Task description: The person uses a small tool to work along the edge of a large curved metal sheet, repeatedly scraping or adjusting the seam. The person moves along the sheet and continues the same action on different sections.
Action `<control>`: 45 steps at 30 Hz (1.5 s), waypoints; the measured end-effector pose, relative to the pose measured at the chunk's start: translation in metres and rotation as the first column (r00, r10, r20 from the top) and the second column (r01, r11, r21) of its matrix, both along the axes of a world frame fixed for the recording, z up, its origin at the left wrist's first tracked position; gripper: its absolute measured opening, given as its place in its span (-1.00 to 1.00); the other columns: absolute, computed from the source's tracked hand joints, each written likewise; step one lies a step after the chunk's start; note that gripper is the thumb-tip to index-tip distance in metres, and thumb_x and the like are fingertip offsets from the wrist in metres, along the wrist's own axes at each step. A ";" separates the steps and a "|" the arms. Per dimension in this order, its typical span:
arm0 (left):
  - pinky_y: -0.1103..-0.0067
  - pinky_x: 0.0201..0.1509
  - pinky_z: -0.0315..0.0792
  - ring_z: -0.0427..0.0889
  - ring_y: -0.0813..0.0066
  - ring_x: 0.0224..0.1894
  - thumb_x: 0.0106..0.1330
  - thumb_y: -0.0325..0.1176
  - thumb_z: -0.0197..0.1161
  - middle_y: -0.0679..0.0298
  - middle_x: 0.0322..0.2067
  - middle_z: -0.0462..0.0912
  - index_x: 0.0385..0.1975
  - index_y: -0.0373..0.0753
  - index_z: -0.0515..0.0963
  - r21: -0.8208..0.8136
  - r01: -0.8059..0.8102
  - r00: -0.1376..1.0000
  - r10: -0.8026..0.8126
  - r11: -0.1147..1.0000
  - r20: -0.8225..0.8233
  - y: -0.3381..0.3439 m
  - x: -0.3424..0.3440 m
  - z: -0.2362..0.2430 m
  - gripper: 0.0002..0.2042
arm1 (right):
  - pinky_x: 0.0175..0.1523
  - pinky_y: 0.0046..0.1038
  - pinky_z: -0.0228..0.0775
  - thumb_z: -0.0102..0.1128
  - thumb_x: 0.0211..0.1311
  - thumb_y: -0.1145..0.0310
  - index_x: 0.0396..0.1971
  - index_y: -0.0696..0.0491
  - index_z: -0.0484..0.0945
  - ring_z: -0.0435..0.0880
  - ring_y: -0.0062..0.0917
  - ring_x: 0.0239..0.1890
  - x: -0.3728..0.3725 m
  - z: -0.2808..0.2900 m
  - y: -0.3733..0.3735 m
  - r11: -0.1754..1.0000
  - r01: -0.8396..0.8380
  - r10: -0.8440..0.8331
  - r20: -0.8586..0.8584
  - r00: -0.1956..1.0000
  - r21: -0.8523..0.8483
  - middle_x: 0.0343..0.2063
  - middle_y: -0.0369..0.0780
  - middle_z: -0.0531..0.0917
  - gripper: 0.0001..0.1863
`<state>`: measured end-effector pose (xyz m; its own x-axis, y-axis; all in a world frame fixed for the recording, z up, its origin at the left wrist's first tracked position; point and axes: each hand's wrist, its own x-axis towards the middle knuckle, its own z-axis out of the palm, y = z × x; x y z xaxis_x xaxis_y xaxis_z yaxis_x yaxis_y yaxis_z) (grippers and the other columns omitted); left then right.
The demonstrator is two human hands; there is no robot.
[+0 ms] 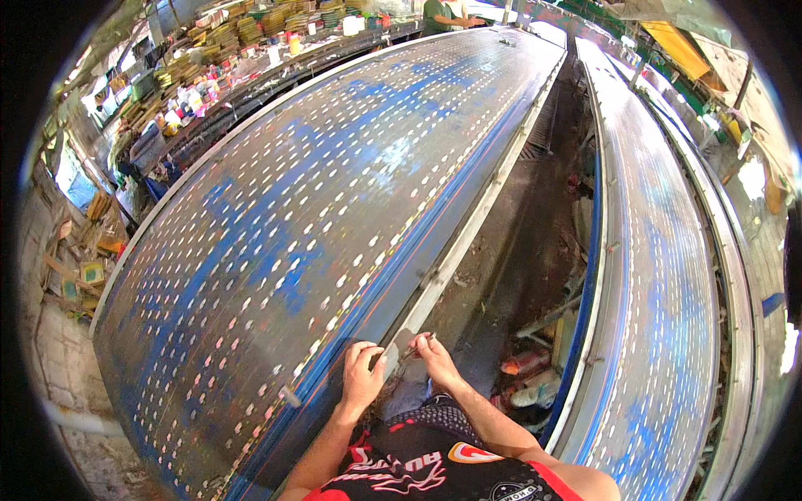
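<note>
A long printing table (pixel 251 242) stretches away in front of me on the left, its dark, blue-stained top covered in rows of small white marks. Along its right side runs a pale metal rail (pixel 468 242). My left hand (pixel 363 373) is at the near end of this rail, fingers curled in around something small and dark that they mostly hide. Just right of it, my right hand (pixel 436 359) has its thumb and fingers pinched together over the rail; what they hold is too small to name. A small grey flat piece (pixel 404 341) shows at the rail between both hands.
A second long table (pixel 652 275) lies to the right across a narrow aisle (pixel 493 284). Cloths or bags (pixel 535 392) lie low beside it. Containers (pixel 188 100) and stacked frames (pixel 251 32) line the far left. Another person (pixel 443 17) stands at the far end.
</note>
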<state>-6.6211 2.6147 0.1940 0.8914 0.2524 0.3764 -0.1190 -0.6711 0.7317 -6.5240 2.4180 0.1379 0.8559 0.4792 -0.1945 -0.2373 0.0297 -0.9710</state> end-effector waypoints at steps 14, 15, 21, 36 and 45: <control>0.27 0.29 0.52 0.68 -0.01 0.15 0.43 -0.54 0.26 0.02 0.06 0.69 0.17 -0.29 0.62 -0.121 0.050 0.983 -0.071 0.991 -0.172 -0.075 0.225 -0.009 -0.68 | 0.18 -0.38 0.69 -0.01 0.75 0.19 0.01 0.08 0.48 0.71 -0.54 0.01 0.221 0.022 -0.118 0.998 0.062 -0.061 -0.312 0.948 -0.007 -0.06 -0.21 0.71 -0.75; 0.28 0.29 0.53 0.68 -0.01 0.15 0.43 -0.54 0.26 0.03 0.06 0.70 0.16 -0.29 0.62 -0.132 0.042 0.983 -0.064 0.990 -0.172 -0.075 0.225 -0.008 -0.68 | 0.17 -0.39 0.70 0.00 0.74 0.19 -0.01 0.07 0.48 0.71 -0.54 0.00 0.229 0.019 -0.120 0.996 0.084 -0.082 -0.314 0.946 -0.005 -0.06 -0.20 0.72 -0.76; 0.33 0.23 0.55 0.71 0.00 0.11 0.47 -0.46 0.30 0.01 0.03 0.72 0.15 -0.29 0.64 -0.159 0.105 0.981 -0.129 0.982 -0.148 -0.067 0.232 -0.014 -0.71 | 0.17 -0.41 0.70 0.02 0.73 0.23 -0.02 0.06 0.48 0.74 -0.52 0.01 0.249 0.017 -0.091 0.986 0.097 -0.038 -0.379 0.925 0.138 0.03 -0.12 0.73 -0.80; 0.25 0.29 0.54 0.65 -0.01 0.18 0.20 -0.27 0.56 0.04 0.10 0.64 0.23 -0.28 0.57 0.048 0.108 0.987 -0.101 0.993 -0.127 -0.085 0.233 0.005 -0.42 | 0.08 -0.39 0.70 -0.09 0.77 0.18 0.06 0.12 0.44 0.76 -0.49 -0.09 0.268 0.031 -0.060 0.999 -0.031 0.033 -0.226 0.974 0.010 -0.11 -0.18 0.74 -0.70; 0.25 0.22 0.59 0.70 -0.04 0.10 0.18 -0.32 0.58 0.03 0.04 0.69 0.16 -0.28 0.59 0.076 0.072 0.996 -0.068 0.994 -0.052 -0.084 0.232 -0.004 -0.46 | 0.04 -0.39 0.70 -0.08 0.76 0.17 0.04 0.16 0.45 0.75 -0.47 -0.15 0.279 0.041 -0.064 0.998 -0.039 0.030 -0.221 0.975 -0.041 -0.15 -0.15 0.75 -0.68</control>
<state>-6.3893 2.5305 0.1899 0.9239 0.1601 0.3476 -0.1329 -0.7174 0.6839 -6.2451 2.3542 0.1790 0.7729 0.4943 -0.3978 -0.4451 -0.0244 -0.8951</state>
